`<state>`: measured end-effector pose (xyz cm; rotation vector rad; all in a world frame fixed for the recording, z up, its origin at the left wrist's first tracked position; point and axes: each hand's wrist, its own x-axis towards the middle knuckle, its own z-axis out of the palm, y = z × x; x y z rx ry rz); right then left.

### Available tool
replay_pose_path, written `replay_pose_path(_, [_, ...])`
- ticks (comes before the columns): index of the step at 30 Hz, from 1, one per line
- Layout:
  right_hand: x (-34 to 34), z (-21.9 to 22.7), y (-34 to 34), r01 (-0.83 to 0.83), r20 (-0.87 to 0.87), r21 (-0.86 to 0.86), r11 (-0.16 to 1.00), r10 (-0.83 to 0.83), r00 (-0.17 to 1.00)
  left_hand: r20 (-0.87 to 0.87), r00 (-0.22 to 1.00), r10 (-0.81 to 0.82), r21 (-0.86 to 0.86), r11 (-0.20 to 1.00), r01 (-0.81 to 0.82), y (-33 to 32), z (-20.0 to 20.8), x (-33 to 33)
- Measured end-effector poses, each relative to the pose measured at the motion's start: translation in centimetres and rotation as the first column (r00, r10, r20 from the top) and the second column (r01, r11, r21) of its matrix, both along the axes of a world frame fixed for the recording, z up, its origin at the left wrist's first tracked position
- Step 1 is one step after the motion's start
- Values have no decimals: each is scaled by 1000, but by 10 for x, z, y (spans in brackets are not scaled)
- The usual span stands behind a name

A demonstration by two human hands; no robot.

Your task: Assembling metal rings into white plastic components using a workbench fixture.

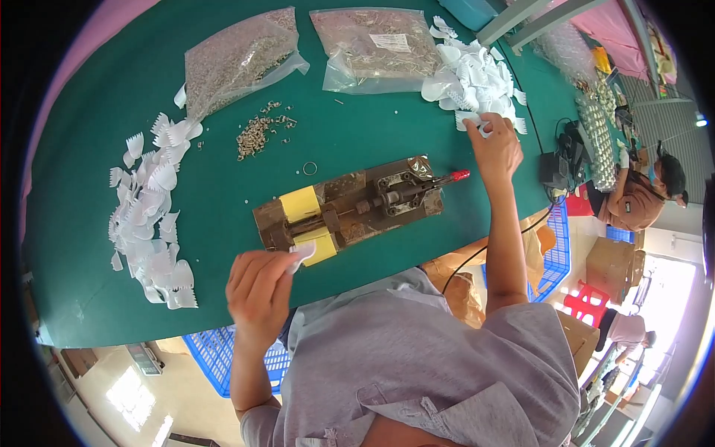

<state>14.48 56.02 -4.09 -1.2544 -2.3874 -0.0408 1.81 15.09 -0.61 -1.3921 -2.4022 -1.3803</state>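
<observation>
My left hand (pixel 257 292) pinches a white plastic piece (pixel 302 255) by the near left end of a clamp fixture (pixel 365 205). This fixture has a brown base, two yellow pads (pixel 299 203) and a toggle clamp with a red handle (pixel 460 176). At the far right, my right hand (pixel 497 149) has its thumb and fingers closed on a white toothed plastic piece (pixel 468 119) at the near edge of a heap of such pieces (pixel 477 74). Another long heap of toothed white pieces (pixel 153 223) curves along the left side.
Two clear bags of small metal parts (pixel 242 59) (pixel 376 48) lie at the back. Before them are a loose pile of small metal clips (pixel 257 135) and a ring (pixel 310 168). Black adapters with cables (pixel 562 160) sit at the right. Co-workers (pixel 648 190) are beyond.
</observation>
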Motion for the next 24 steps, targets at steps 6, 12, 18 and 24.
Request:
replay_pose_path(6, [-2,-3,1,-246,-303,-140,959,195,933,-209,978,4,-129,991,-32,16,-22,6])
replay_pose_path(12, [-18,12,-18,-518,-594,-358,777,239,768,-326,943,66,-124,986,-112,15,-31,12])
replay_pose_path(18, [-64,55,-107,-785,-520,-474,399,593,615,-369,909,191,-47,974,-224,24,-57,13])
replay_pose_path(24, [-110,45,-172,-942,-457,-335,16,872,178,-169,934,315,106,948,-301,24,-66,8])
